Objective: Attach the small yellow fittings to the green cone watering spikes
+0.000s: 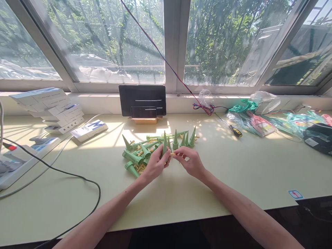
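Observation:
My left hand is closed around a green plastic spike, a hollow pointed cone held tip up. With thumb and fingertips my right hand pinches a small yellow plastic piece against the spike's side. Whether that piece sits in the spike or only touches it, I cannot tell. Several green spikes stand upright just behind my hands. To the left, more green spikes lie in a loose pile, with small yellow pieces among them.
A tablet and a phone lean on a stand at the back. White boxes are stacked at left, near a power strip and a black cable. A screwdriver and plastic-wrapped bundles lie at right.

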Available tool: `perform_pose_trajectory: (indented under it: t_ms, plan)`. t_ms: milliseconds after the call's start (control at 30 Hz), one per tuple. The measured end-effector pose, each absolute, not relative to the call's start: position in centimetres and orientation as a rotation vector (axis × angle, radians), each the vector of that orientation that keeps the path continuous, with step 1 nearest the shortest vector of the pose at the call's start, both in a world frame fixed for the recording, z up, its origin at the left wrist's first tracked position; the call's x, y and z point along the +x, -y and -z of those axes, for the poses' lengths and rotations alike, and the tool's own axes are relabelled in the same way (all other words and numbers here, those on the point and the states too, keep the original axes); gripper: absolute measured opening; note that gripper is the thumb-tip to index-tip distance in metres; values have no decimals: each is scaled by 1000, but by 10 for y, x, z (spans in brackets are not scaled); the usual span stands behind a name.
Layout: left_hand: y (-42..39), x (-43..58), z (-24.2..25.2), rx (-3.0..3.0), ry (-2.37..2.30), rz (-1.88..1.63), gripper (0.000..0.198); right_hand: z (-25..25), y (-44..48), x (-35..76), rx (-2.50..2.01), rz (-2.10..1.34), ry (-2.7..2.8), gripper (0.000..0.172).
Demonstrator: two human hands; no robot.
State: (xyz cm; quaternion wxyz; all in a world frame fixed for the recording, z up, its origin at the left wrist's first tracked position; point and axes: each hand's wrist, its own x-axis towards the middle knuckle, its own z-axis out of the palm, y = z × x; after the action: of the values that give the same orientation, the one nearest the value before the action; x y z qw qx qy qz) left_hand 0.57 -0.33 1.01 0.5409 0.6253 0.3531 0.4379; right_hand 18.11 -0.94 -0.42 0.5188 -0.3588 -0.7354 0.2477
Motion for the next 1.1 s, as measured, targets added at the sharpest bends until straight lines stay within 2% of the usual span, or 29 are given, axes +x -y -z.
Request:
perform_pose_trajectory:
  t_ms: [600, 1100]
  plan:
    - [3, 6, -8, 1520, -813, -1049, 27, 6, 10, 179, -834, -577, 1774, 16]
    - [4, 6, -7, 1535, -799, -1045, 27, 7, 10, 179, -876, -579, 1783, 24]
